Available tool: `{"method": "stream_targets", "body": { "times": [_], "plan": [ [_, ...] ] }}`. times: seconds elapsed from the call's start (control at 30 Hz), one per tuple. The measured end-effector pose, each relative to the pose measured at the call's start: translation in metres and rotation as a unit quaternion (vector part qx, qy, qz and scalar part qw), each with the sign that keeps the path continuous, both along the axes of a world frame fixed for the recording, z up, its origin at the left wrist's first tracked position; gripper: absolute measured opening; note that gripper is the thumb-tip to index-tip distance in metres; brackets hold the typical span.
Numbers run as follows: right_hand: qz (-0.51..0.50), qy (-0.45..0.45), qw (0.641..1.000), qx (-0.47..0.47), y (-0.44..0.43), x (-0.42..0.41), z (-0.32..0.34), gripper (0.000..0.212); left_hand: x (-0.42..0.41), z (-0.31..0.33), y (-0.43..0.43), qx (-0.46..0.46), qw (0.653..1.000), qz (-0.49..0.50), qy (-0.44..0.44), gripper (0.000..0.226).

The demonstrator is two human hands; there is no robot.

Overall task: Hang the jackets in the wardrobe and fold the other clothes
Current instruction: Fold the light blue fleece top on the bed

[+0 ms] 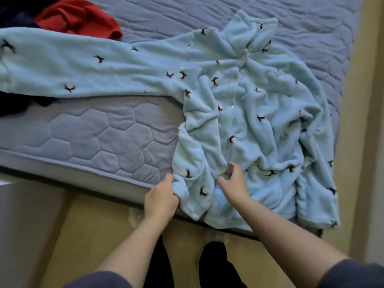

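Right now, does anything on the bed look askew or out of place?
Yes. The blue fleece garment lies badly rumpled, its hem hanging over the mattress edge where the left hand and right hand grip it. A red garment and dark clothes sit in unfolded heaps at the left.

— What's lying on the bed (104, 132)?
— A pale blue fleece garment (249, 113) sprawls from nine o'clock across to three, its hem hanging over the near edge at five. A red garment (79, 17) lies at eleven, with dark clothing (14, 17) just beside it.
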State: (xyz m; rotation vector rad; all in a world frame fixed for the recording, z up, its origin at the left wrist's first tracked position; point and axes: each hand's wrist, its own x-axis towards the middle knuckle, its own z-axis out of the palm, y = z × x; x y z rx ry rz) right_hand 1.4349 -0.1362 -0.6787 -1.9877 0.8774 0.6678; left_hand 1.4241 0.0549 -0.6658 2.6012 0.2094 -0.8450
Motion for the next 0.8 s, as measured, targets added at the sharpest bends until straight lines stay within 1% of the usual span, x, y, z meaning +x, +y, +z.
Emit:
{"method": "stream_targets", "body": {
  "times": [0.1,0.17,0.23,0.3,0.37,0.43,0.5,0.6,0.63,0.67,0.7,0.73,0.77,0.8],
  "plan": [
    [0.003,0.075,0.997,0.028,0.006,-0.008,0.007,0.048,-0.009,0.023,0.023,0.05,0.996,0.067,-0.005,0.009],
    [0.046,0.129,0.988,0.076,0.022,-0.016,0.014,0.036,-0.018,0.039,0.06,0.101,0.987,0.125,-0.003,0.008],
    [0.118,0.167,0.971,0.127,0.043,-0.027,0.016,0.025,-0.032,0.052,0.096,0.166,0.98,0.103,0.025,0.008],
    [0.19,0.186,0.953,0.146,0.061,-0.038,0.016,0.016,-0.045,0.053,0.115,0.208,0.974,0.066,0.059,0.008],
    [0.23,0.179,0.949,0.122,0.067,-0.047,0.011,0.016,-0.047,0.043,0.117,0.208,0.973,0.054,0.085,0.007],
    [0.223,0.163,0.957,0.085,0.065,-0.054,0.006,0.017,-0.04,0.03,0.109,0.202,0.968,0.055,0.138,0.012],
    [0.188,0.154,0.968,0.058,0.06,-0.06,0.002,0.007,-0.033,0.018,0.099,0.191,0.962,0.06,0.184,0.015],
    [0.122,0.164,0.979,0.008,0.05,-0.069,-0.003,0.021,-0.027,0.004,0.089,0.156,0.96,0.114,0.203,0.015],
    [0.076,0.172,0.982,-0.01,0.044,-0.072,-0.003,0.021,-0.027,0.001,0.088,0.123,0.961,0.154,0.196,0.015],
    [0.018,0.179,0.983,-0.029,0.039,-0.076,-0.003,0.015,-0.027,-0.003,0.09,0.079,0.959,0.206,0.177,0.015],
    [-0.038,0.183,0.981,-0.051,0.033,-0.08,-0.003,0.015,-0.028,-0.005,0.091,0.029,0.951,0.266,0.155,0.015],
    [-0.077,0.184,0.976,-0.083,0.026,-0.085,-0.003,0.033,-0.028,-0.007,0.093,-0.02,0.935,0.329,0.132,0.017],
    [-0.089,0.189,0.971,-0.118,0.02,-0.089,-0.002,0.051,-0.027,-0.008,0.094,-0.063,0.909,0.394,0.119,0.019],
    [-0.069,0.197,0.965,-0.161,0.015,-0.093,-0.001,0.064,-0.026,-0.01,0.096,-0.103,0.879,0.449,0.122,0.02]
  ]
}}
